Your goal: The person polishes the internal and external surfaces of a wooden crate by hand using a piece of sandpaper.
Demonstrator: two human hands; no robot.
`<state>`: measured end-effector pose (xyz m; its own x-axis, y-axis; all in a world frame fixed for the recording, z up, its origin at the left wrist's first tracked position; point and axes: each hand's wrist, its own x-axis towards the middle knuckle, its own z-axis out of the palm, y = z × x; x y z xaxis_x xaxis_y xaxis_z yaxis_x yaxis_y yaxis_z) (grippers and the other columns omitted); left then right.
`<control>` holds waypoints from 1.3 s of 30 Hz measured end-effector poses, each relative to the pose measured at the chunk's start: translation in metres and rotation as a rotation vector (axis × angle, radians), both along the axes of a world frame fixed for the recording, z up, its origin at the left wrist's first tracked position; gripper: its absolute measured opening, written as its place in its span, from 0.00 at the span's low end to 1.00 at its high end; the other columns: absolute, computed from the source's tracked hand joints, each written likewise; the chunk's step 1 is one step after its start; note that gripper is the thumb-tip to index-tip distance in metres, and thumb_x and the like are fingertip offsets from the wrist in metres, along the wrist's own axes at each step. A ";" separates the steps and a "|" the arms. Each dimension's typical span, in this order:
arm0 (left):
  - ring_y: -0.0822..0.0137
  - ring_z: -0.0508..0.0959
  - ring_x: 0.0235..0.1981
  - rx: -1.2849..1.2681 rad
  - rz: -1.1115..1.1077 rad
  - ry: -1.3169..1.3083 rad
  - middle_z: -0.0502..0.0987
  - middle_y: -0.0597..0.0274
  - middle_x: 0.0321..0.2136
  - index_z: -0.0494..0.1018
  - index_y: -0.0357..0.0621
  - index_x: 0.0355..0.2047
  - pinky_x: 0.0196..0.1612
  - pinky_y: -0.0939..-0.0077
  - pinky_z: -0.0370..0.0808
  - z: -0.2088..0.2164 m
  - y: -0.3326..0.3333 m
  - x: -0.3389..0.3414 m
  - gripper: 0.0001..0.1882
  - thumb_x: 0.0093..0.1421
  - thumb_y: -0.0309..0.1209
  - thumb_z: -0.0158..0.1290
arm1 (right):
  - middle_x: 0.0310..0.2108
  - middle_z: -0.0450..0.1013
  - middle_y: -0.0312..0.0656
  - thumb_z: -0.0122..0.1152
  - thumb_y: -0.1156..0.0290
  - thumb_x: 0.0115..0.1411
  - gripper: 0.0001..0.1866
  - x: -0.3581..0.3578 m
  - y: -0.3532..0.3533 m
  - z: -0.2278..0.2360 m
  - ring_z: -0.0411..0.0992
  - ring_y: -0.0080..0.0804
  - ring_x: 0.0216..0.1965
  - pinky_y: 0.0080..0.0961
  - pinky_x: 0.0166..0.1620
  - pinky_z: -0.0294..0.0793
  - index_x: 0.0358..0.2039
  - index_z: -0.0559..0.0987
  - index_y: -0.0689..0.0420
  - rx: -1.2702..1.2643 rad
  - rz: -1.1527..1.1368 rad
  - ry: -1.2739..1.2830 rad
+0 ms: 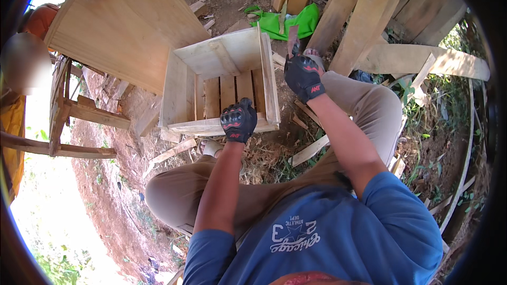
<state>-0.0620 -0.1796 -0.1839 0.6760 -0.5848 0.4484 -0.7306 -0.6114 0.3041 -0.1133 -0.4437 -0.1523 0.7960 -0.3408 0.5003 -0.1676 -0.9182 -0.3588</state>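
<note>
A pale wooden crate [183,92] with a slatted bottom stands on the ground in front of me. My left hand [238,120], in a black glove with red marks, is closed over the crate's near wall. To the right of the crate, my gloved right hand [303,77] is closed around a hand tool with a flat brownish blade [293,38], which points away from me. The tool's grip is mostly hidden in the fist, and I cannot tell its exact kind.
A large wooden panel [127,21] leans behind the crate at left. Long boards [364,16] stand at the far right, beside a green cloth [272,24]. Wood scraps [311,150] litter the dirt. A person [24,66] is near a wooden frame [97,113] at left.
</note>
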 end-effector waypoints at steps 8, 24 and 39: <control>0.48 0.85 0.32 0.039 0.014 0.064 0.86 0.51 0.29 0.83 0.51 0.37 0.39 0.51 0.80 0.014 -0.006 0.007 0.08 0.59 0.32 0.57 | 0.30 0.82 0.54 0.52 0.70 0.65 0.11 -0.007 0.025 -0.042 0.83 0.52 0.30 0.51 0.33 0.80 0.41 0.81 0.59 -0.079 0.078 0.330; 0.51 0.83 0.26 -0.029 0.002 0.037 0.83 0.53 0.24 0.84 0.51 0.34 0.34 0.52 0.79 0.007 -0.008 0.000 0.07 0.55 0.32 0.58 | 0.34 0.83 0.56 0.51 0.69 0.65 0.14 0.048 -0.028 -0.066 0.83 0.56 0.34 0.53 0.38 0.81 0.43 0.81 0.62 -0.263 0.074 0.525; 0.50 0.81 0.23 0.010 0.022 0.089 0.82 0.53 0.22 0.81 0.53 0.33 0.32 0.52 0.77 0.000 0.006 0.001 0.05 0.57 0.33 0.58 | 0.53 0.78 0.60 0.51 0.71 0.66 0.24 0.095 -0.004 -0.014 0.79 0.60 0.51 0.53 0.56 0.78 0.63 0.74 0.59 0.014 0.066 0.441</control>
<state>-0.0614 -0.1736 -0.1838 0.7258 -0.5736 0.3798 -0.6871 -0.6305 0.3610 -0.0184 -0.4475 -0.1665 0.9524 -0.2866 0.1041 -0.2487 -0.9276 -0.2788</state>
